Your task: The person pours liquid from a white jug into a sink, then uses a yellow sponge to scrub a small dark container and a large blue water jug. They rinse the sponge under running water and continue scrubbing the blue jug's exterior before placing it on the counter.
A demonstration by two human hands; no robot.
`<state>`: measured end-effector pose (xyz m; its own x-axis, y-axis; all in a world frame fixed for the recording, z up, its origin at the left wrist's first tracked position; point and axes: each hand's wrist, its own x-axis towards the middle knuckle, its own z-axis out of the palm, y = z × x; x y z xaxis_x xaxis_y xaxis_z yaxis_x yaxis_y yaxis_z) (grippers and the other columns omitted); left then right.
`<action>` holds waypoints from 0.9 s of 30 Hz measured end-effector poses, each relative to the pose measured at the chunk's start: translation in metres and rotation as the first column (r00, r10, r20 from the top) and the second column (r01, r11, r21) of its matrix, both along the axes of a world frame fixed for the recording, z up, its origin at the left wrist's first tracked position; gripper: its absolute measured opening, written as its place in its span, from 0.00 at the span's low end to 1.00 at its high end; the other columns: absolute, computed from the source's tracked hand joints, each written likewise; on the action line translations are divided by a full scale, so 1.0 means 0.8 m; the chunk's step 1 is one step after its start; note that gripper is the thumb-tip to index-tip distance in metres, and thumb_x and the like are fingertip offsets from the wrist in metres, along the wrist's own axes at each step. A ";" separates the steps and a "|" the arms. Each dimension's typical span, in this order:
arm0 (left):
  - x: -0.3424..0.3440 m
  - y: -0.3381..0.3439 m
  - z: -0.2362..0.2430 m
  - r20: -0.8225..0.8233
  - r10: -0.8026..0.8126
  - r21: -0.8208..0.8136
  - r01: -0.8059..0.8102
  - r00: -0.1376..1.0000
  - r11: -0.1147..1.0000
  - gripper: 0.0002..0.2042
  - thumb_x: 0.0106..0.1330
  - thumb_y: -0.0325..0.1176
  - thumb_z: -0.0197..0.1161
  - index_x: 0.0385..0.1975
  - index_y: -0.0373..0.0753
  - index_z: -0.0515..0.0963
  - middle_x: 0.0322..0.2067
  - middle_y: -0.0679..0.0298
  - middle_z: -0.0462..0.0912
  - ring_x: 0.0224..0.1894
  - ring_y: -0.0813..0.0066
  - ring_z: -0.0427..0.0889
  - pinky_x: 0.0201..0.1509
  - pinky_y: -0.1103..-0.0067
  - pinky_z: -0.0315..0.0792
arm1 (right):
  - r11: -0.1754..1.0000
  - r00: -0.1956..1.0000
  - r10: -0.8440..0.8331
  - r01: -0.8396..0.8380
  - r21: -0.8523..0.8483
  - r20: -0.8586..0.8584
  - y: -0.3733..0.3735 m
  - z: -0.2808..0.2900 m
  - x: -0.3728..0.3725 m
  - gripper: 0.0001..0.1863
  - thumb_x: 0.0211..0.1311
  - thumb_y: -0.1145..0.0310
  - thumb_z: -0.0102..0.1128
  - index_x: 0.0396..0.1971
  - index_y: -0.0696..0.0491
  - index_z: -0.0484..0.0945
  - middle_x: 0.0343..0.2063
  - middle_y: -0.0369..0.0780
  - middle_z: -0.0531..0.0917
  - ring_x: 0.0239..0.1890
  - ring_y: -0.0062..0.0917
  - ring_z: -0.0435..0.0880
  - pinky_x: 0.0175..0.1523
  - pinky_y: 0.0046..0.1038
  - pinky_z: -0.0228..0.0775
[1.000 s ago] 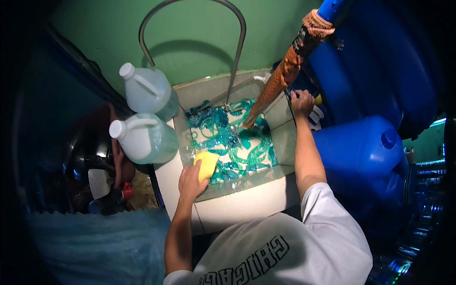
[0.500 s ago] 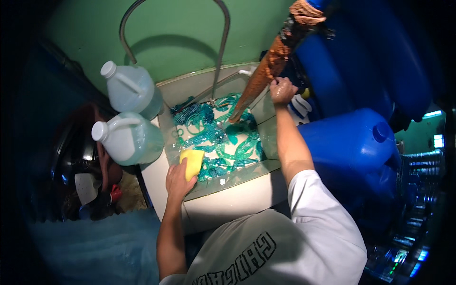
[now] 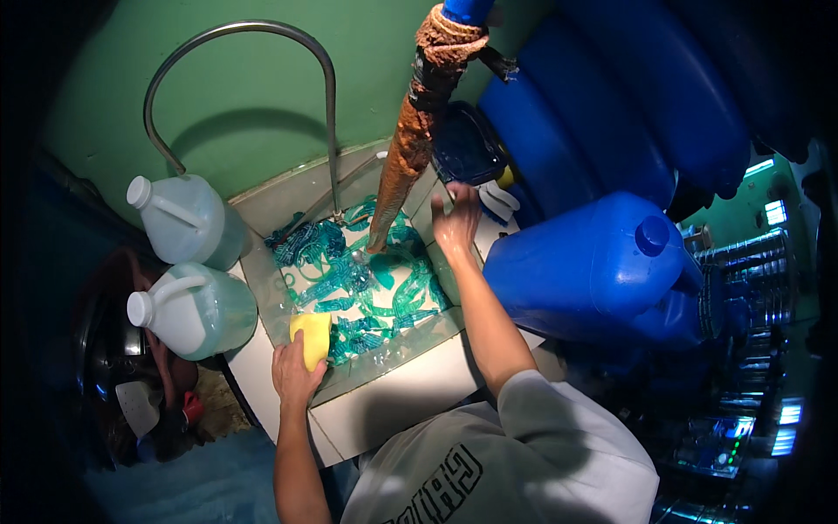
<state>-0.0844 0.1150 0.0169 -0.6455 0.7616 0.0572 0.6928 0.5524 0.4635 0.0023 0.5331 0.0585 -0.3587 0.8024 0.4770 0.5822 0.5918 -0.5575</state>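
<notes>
My left hand grips a yellow sponge at the near left rim of a tiled sink. Green and blue translucent strips and rings lie spread over the sink's pale bottom. My right hand is raised over the sink's right wall with its fingers apart, holding nothing that I can see. Left of that hand, a rusty, cloth-wrapped pipe slants down into the sink. Close to its right lie a white brush with dark blue bristles and a dark blue tub.
Two translucent jugs with white caps stand on the left ledge. A curved metal pipe arches above the sink. On the right are a big blue jerrycan and large blue containers. Dark pans sit at far left.
The view has swung, so the scene sits further left. My right hand has come away from the slanting pipe and its fingers have opened. My left hand still holds the sponge at the rim.
</notes>
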 end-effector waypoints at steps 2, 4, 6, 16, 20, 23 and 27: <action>0.000 -0.001 -0.002 -0.020 -0.008 -0.004 0.008 1.000 1.000 0.36 0.47 0.38 0.71 0.59 0.32 0.72 0.41 0.51 0.84 0.42 0.55 0.82 0.63 0.64 0.66 | 0.982 0.929 0.115 -0.052 -0.184 0.351 -0.023 0.005 0.041 0.22 0.57 0.52 0.65 0.46 0.51 0.80 0.49 0.44 0.79 0.57 0.42 0.75 0.66 0.49 0.57; -0.001 -0.002 -0.004 -0.054 -0.020 0.016 0.021 0.998 1.000 0.36 0.47 0.38 0.71 0.59 0.32 0.72 0.39 0.50 0.84 0.41 0.55 0.82 0.63 0.64 0.66 | 0.973 0.676 0.194 -0.043 -0.225 0.711 -0.047 0.013 0.075 0.27 0.61 0.46 0.59 0.52 0.51 0.79 0.52 0.47 0.80 0.59 0.43 0.75 0.70 0.56 0.47; -0.001 -0.002 -0.006 -0.008 -0.014 0.021 0.014 1.000 1.000 0.35 0.47 0.38 0.70 0.59 0.31 0.72 0.37 0.50 0.84 0.41 0.55 0.81 0.63 0.64 0.66 | 0.964 0.389 0.249 -0.013 -0.265 0.887 -0.063 0.025 0.096 0.31 0.64 0.42 0.54 0.56 0.51 0.79 0.54 0.47 0.80 0.62 0.44 0.73 0.72 0.62 0.36; 0.000 0.000 0.001 -0.014 -0.044 0.003 0.044 0.999 0.999 0.35 0.47 0.38 0.70 0.59 0.31 0.72 0.34 0.49 0.84 0.39 0.54 0.80 0.60 0.66 0.66 | 0.928 -0.103 0.357 -0.074 -0.365 0.928 -0.087 0.038 0.148 0.35 0.66 0.40 0.50 0.60 0.54 0.77 0.58 0.46 0.79 0.65 0.41 0.71 0.74 0.64 0.23; 0.001 0.000 0.001 -0.012 -0.028 -0.013 0.028 1.000 1.000 0.35 0.47 0.38 0.70 0.59 0.31 0.72 0.35 0.49 0.84 0.39 0.53 0.80 0.59 0.65 0.66 | 0.923 -0.057 0.362 -0.121 -0.366 0.930 -0.085 0.020 0.173 0.35 0.65 0.43 0.54 0.61 0.57 0.74 0.60 0.48 0.76 0.66 0.41 0.70 0.74 0.61 0.30; 0.001 -0.001 -0.002 0.006 -0.028 -0.011 0.028 1.000 1.000 0.35 0.46 0.37 0.70 0.59 0.32 0.72 0.37 0.49 0.84 0.40 0.53 0.80 0.59 0.65 0.66 | 0.964 0.260 0.263 -0.104 -0.244 0.929 -0.064 0.005 0.164 0.37 0.63 0.48 0.58 0.64 0.60 0.69 0.65 0.50 0.70 0.67 0.42 0.68 0.74 0.59 0.35; 0.000 -0.003 -0.003 0.012 -0.016 -0.007 0.016 1.000 1.000 0.36 0.46 0.38 0.71 0.59 0.33 0.73 0.41 0.49 0.84 0.41 0.52 0.80 0.60 0.64 0.67 | 0.977 0.568 -0.097 0.210 -0.030 0.817 -0.009 -0.009 0.125 0.42 0.58 0.57 0.63 0.68 0.64 0.61 0.69 0.52 0.64 0.69 0.44 0.66 0.73 0.57 0.42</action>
